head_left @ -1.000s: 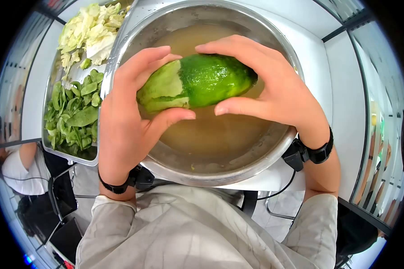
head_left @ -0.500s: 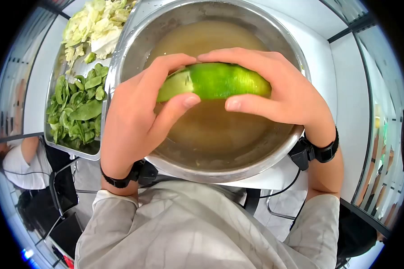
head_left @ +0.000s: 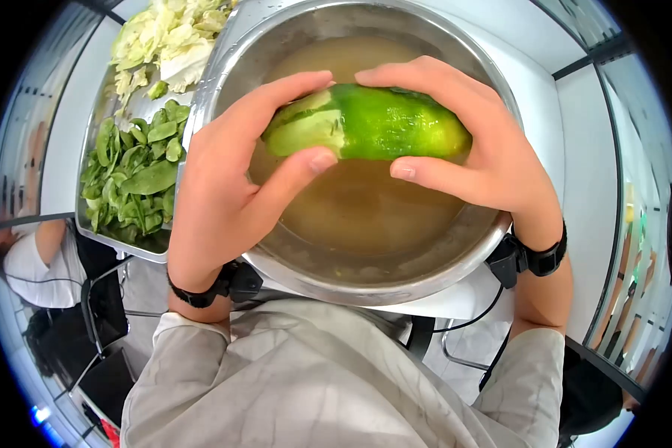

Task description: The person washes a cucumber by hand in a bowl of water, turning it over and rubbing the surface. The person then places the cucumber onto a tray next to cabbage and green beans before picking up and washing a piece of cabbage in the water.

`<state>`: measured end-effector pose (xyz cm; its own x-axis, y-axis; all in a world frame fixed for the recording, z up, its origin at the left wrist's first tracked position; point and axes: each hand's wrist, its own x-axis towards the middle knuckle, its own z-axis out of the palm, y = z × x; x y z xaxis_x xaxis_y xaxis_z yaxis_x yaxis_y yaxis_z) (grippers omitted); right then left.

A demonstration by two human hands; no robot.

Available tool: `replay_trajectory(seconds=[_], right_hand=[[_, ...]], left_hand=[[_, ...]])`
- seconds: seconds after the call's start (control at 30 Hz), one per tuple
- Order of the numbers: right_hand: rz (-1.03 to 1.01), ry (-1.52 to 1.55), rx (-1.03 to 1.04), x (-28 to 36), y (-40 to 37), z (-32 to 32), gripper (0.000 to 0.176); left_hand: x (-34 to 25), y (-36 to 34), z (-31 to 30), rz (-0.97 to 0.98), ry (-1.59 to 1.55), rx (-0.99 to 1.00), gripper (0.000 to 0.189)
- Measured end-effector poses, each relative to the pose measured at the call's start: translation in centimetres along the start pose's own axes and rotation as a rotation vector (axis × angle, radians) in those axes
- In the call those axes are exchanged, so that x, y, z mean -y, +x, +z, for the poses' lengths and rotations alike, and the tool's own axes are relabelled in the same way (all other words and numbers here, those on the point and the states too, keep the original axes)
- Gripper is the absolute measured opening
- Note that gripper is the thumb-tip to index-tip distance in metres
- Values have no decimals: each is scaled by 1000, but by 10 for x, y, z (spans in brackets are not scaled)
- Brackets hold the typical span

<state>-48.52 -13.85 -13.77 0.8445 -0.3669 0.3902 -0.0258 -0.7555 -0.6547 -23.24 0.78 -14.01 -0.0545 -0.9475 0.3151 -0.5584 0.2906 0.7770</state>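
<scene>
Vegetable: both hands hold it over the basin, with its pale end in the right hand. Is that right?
Not quite. The head view shows the pale end in the left hand; the right hand has the darker green end. The vegetable is indeed held in both hands over the basin.

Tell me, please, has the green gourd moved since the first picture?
Yes: against the basin, the green gourd has shifted slightly right and away from the near rim.
</scene>
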Motion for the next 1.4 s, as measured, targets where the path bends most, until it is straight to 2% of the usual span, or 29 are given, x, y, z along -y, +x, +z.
replay_trajectory(seconds=[0.37, 0.57, 0.67, 1.0, 1.2, 1.4], right_hand=[[-132, -140, -2, 0, 1, -2, 68], [-43, -120, 66, 8, 0, 1, 70], [-64, -119, 55, 6, 1, 2, 71], [-154, -118, -108, -1, 0, 3, 70], [-112, -209, -6, 9, 1, 3, 72], [-213, -261, -37, 1, 2, 4, 72]], left_hand=[[5, 0, 0, 19, -9, -50, 67], [10, 2, -2, 214, 107, -58, 66], [10, 3, -3, 245, 126, -55, 66], [13, 1, 0, 248, 41, -80, 70], [11, -2, 0, 254, 32, -74, 71], [13, -4, 1, 260, -18, -62, 74]])
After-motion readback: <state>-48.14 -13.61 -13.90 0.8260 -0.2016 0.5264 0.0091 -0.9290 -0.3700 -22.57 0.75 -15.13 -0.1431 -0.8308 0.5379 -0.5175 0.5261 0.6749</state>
